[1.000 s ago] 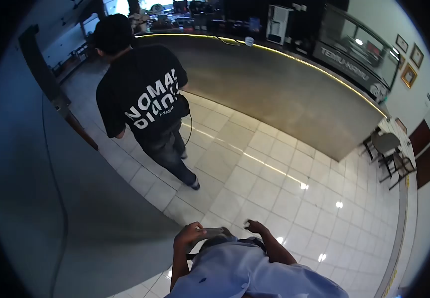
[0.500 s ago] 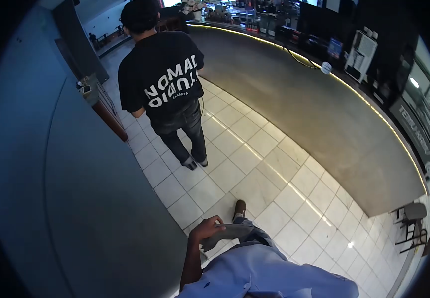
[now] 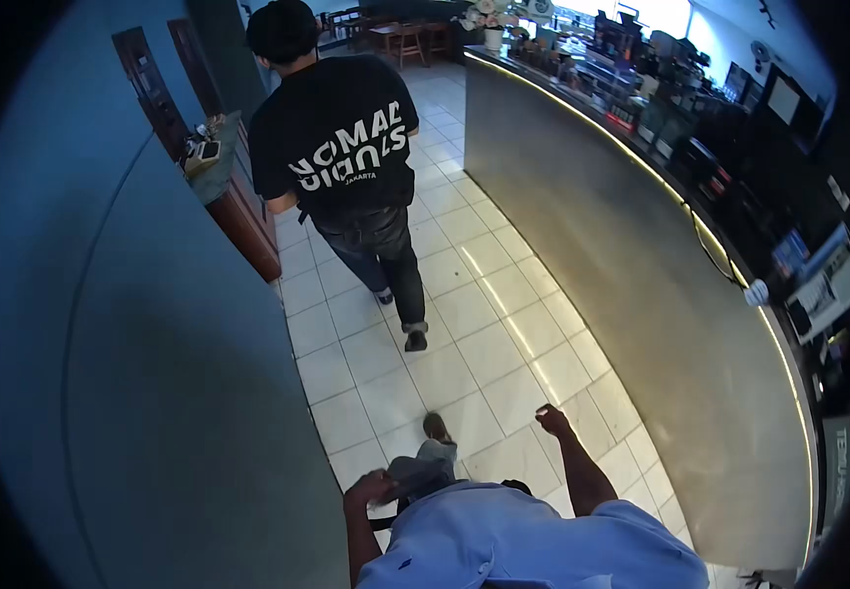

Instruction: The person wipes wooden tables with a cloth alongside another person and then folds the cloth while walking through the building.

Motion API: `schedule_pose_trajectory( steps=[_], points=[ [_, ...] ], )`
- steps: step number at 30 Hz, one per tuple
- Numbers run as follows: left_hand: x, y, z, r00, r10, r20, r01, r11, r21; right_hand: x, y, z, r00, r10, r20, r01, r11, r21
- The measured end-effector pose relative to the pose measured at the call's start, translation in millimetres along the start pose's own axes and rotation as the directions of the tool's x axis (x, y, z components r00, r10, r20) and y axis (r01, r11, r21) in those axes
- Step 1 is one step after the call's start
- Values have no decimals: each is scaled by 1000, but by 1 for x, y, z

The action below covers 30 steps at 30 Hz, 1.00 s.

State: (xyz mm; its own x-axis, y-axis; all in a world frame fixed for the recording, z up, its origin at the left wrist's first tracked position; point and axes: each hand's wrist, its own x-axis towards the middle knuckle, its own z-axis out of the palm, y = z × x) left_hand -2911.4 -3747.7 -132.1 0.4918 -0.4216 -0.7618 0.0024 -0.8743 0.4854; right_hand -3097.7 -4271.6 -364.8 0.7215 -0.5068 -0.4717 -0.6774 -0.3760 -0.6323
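Note:
My left hand [image 3: 372, 486] hangs low beside the grey trouser leg [image 3: 413, 473]. Dark and smeared, its fingers do not show clearly enough to tell their shape. Out in front of the light blue shirt [image 3: 504, 535], my right hand [image 3: 552, 420] swings over the tiled floor with its fingers curled in. Nothing shows in it. One brown shoe [image 3: 436, 427] is stepping forward below me.
A person in a black printed T-shirt [image 3: 351, 128] walks ahead, back turned. A long lit counter [image 3: 582, 206] curves along the right, with machines on top. On the left are a blue-grey wall [image 3: 170, 344] and a wooden cabinet [image 3: 248, 231]. Wooden chairs [image 3: 408, 44] stand far ahead.
My right hand has come into view on the right. The view has turned right and moved forward along the counter. The person ahead has taken a step; my left hand has dropped lower.

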Motion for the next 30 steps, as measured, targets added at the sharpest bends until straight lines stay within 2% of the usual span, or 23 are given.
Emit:
schedule_pose_trajectory(
  steps=[1, 3, 4, 6, 8, 10, 12, 14, 16, 18, 19, 21, 22, 24, 25, 26, 27, 30],
  points=[
    [20, -1, -10, 1000, -2, -10, 1, 1000, -6, 31, -33, -5, 999, -34, 13, 33, 997, 68],
    [70, -14, -17, 994, 106, 31, -106, 994, -10, 88, -96, -9, 995, -98, 31, 90, 974, 209],
    [94, -11, -32, 986, 159, 57, -159, 987, -12, 117, -105, 4, 994, -101, 31, 93, 973, 209],
    [144, 18, -76, 991, 135, 17, -134, 989, -57, 168, -109, 27, 968, -154, 198, 59, 908, 416],
    [191, 58, -127, 995, 80, -67, -89, 984, -155, 155, -178, 6, 951, 35, 307, -82, 987, 140],
    [224, 114, -205, 994, 88, -57, -94, 990, -104, 190, -167, 15, 869, -150, 471, 85, 984, 156],
    [258, 181, -283, 995, 89, -35, -91, 995, -46, 208, -167, 9, 975, -9, 222, -73, 930, 360],
    [287, 236, -355, 963, 269, -22, -263, 953, 152, 217, -191, -17, 952, 288, 103, -301, 825, 477],
    [296, 314, -427, 907, 415, 72, -421, 879, 223, 242, -196, -34, 942, 325, 80, -329, 852, 407],
    [330, 365, -478, 925, 365, 108, -380, 898, 220, 279, -189, -43, 874, 444, 197, -484, 829, 279],
    [352, 381, -499, 936, 326, 136, -349, 914, 209, 299, -186, -42, 872, 445, 204, -488, 824, 287],
    [419, 389, -528, 934, 341, 111, -357, 914, 192, 354, -190, -45, 735, 538, 412, -645, 742, 183],
    [462, 388, -538, 931, 356, 85, -366, 916, 165, 378, -196, -52, 697, 537, 475, -661, 738, 135],
    [549, 365, -535, 933, 359, 34, -361, 929, 85, 434, -215, -62, 724, 468, 507, -593, 797, 111],
    [594, 334, -524, 962, 270, 47, -273, 959, 70, 466, -230, -72, 741, 434, 511, -550, 830, 92],
    [615, 310, -515, 982, 178, 56, -181, 982, 55, 501, -249, -85, 754, 398, 522, -503, 862, 69],
    [618, 295, -508, 988, 155, 22, -155, 988, 7, 539, -270, -97, 764, 360, 535, -454, 890, 51],
    [647, 300, -544, 974, 200, 104, -201, 980, -2, 666, -331, -131, 784, 270, 560, -334, 942, 13]
  ],
)
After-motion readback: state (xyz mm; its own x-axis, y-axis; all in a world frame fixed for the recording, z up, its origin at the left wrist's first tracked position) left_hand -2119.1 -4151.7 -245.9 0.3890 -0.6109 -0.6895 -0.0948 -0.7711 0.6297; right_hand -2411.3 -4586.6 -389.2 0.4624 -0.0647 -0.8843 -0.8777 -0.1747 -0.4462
